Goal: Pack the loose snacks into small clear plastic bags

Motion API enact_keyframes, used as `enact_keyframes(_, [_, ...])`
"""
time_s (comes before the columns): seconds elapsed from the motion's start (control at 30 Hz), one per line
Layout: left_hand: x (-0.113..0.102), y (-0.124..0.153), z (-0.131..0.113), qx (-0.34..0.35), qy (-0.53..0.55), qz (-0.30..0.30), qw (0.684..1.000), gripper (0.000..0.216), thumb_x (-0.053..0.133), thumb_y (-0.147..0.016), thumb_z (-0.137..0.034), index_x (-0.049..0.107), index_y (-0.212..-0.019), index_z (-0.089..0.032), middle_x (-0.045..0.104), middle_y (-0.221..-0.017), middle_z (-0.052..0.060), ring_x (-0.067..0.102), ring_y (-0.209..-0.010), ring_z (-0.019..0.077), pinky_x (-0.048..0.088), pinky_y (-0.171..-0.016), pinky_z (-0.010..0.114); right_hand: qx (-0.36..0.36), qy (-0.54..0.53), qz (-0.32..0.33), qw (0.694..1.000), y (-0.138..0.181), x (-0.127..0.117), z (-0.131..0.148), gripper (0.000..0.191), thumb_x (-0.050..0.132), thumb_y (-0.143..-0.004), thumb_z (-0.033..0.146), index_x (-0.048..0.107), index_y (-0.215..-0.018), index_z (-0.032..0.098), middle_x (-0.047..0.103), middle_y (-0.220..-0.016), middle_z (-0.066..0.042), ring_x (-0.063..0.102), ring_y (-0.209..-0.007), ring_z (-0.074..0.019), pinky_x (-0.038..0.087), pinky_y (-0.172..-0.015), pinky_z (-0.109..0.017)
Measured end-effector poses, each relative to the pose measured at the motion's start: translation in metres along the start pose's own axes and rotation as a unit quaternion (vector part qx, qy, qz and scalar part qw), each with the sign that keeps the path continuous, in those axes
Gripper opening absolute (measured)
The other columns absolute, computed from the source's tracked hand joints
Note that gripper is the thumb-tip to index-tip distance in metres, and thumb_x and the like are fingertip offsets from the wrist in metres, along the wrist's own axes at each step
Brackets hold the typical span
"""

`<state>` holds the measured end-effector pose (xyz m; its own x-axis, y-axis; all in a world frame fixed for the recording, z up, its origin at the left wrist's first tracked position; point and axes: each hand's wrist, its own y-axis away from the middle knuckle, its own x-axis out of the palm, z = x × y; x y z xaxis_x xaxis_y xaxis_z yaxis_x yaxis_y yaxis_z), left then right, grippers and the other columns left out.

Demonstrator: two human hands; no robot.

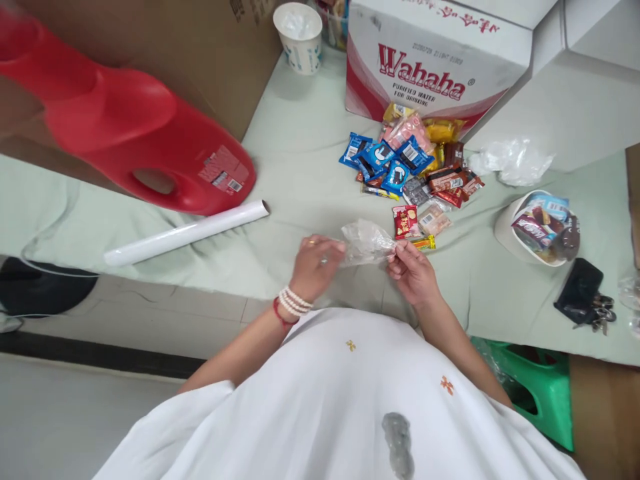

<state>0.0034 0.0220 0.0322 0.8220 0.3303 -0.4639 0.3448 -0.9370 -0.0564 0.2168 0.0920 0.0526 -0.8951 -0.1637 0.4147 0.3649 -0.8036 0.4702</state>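
Green-draped table [300, 167]: snack packets [399, 176], white roll [187, 233], carton [425, 70].

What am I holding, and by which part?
A clear plastic bag: right hand pinching one end, left hand at the other, its grip unclear.

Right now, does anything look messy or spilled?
A little: wrapped snacks lie in a loose heap by the Wahaha box, while others sit in a white tub, so the heap looks untidy. Nothing seems damaged.

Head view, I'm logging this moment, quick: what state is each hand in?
Left hand: blurred, beside the clear plastic bag; grip cannot be told.
Right hand: closed, pinching one end of the clear plastic bag.
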Motion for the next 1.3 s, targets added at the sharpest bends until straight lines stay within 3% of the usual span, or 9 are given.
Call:
enact_keyframes(0.2, [0.038, -0.022, -0.027, -0.115, 0.268, 0.079, 0.953, 0.036, 0.080, -0.077, -0.054, 0.070, -0.076, -0.020, 0.066, -0.078, 0.000, 0.060, -0.078, 0.0164, 0.051, -0.080, 0.033, -0.022, -0.005, 0.022, 1.000, 0.016, -0.015, 0.016, 0.036, 0.084, -0.076, 0.046, 0.057, -0.085, 0.024, 0.053, -0.069, 0.005, 0.033, -0.050, -0.0081, 0.030, -0.044, -0.022])
enact_keyframes(0.33, [0.027, -0.021, -0.045, -0.184, 0.404, 0.108, 0.889, 0.043, 0.087, -0.070, -0.054, 0.063, -0.075, -0.019, 0.064, -0.072, -0.003, 0.058, -0.068, 0.0108, 0.054, -0.071, 0.028, -0.042, -0.012, -0.035, 0.998, 0.023, -0.035, 0.021, 0.036, 0.087, -0.074, 0.043, 0.058, -0.085, 0.024, 0.049, -0.065, 0.006, 0.032, -0.050, -0.0075, 0.028, -0.043, -0.021])
enact_keyframes(0.53, [0.010, -0.019, -0.048, -0.231, 0.399, 0.200, 0.865, 0.044, 0.081, -0.076, -0.058, 0.058, -0.073, -0.020, 0.050, -0.057, -0.006, 0.042, -0.043, 0.0071, 0.036, -0.040, 0.023, -0.002, 0.001, -0.019, 1.000, 0.029, -0.038, 0.027, 0.038, 0.088, -0.073, 0.046, 0.060, -0.081, 0.022, 0.055, -0.067, 0.004, 0.035, -0.051, -0.0071, 0.028, -0.044, -0.021])
enact_keyframes(0.63, [0.007, -0.023, -0.035, -0.226, 0.337, 0.209, 0.890, 0.041, 0.078, -0.078, -0.056, 0.058, -0.075, -0.020, 0.048, -0.057, -0.006, 0.042, -0.042, 0.0080, 0.034, -0.040, 0.024, 0.010, 0.017, 0.002, 1.000, 0.027, -0.036, 0.025, 0.041, 0.087, -0.072, 0.050, 0.059, -0.079, 0.021, 0.055, -0.066, 0.004, 0.036, -0.050, -0.0072, 0.027, -0.044, -0.022])
enact_keyframes(0.73, [0.006, -0.025, -0.022, -0.162, 0.213, 0.067, 0.961, 0.029, 0.083, -0.071, -0.036, 0.063, -0.084, -0.020, 0.052, -0.064, -0.006, 0.047, -0.053, 0.0087, 0.039, -0.050, 0.023, 0.016, 0.048, 0.007, 0.999, 0.022, -0.034, 0.019, 0.041, 0.088, -0.072, 0.051, 0.060, -0.080, 0.021, 0.058, -0.068, 0.003, 0.037, -0.050, -0.0064, 0.026, -0.044, -0.021])
enact_keyframes(0.83, [0.003, -0.020, -0.022, -0.058, 0.127, -0.027, 0.990, 0.019, 0.077, -0.069, -0.021, 0.068, -0.086, -0.021, 0.052, -0.072, -0.005, 0.045, -0.060, 0.0096, 0.040, -0.058, 0.024, 0.005, 0.082, 0.010, 0.997, 0.019, -0.030, 0.013, 0.039, 0.086, -0.073, 0.050, 0.063, -0.081, 0.020, 0.060, -0.071, 0.002, 0.039, -0.052, -0.0067, 0.028, -0.045, -0.022])
enact_keyframes(0.97, [0.003, -0.011, -0.038, 0.043, 0.081, 0.053, 0.994, 0.010, 0.066, -0.082, -0.023, 0.075, -0.081, -0.021, 0.056, -0.078, 0.000, 0.046, -0.060, 0.0114, 0.039, -0.059, 0.027, -0.006, 0.093, 0.011, 0.996, 0.018, -0.023, 0.009, 0.038, 0.086, -0.074, 0.052, 0.066, -0.080, 0.021, 0.061, -0.072, 0.002, 0.040, -0.053, -0.0075, 0.029, -0.046, -0.023])
enact_keyframes(1.13, [0.027, -0.008, -0.056, 0.049, -0.035, 0.141, 0.988, 0.029, 0.072, -0.085, -0.051, 0.076, -0.083, -0.022, 0.056, -0.069, -0.001, 0.050, -0.063, 0.0148, 0.036, -0.062, 0.029, -0.024, 0.081, 0.037, 0.996, 0.022, -0.014, 0.012, 0.038, 0.084, -0.077, 0.054, 0.065, -0.081, 0.022, 0.059, -0.072, 0.002, 0.039, -0.054, -0.0085, 0.029, -0.048, -0.024])
enact_keyframes(1.3, [0.044, -0.012, -0.058, 0.058, 0.115, 0.126, 0.984, 0.030, 0.070, -0.090, -0.046, 0.074, -0.073, -0.021, 0.056, -0.063, -0.001, 0.048, -0.064, 0.0140, 0.038, -0.064, 0.029, -0.064, 0.098, 0.028, 0.993, 0.027, -0.013, 0.016, 0.036, 0.083, -0.079, 0.054, 0.066, -0.085, 0.023, 0.061, -0.073, 0.002, 0.040, -0.055, -0.0093, 0.032, -0.050, -0.025])
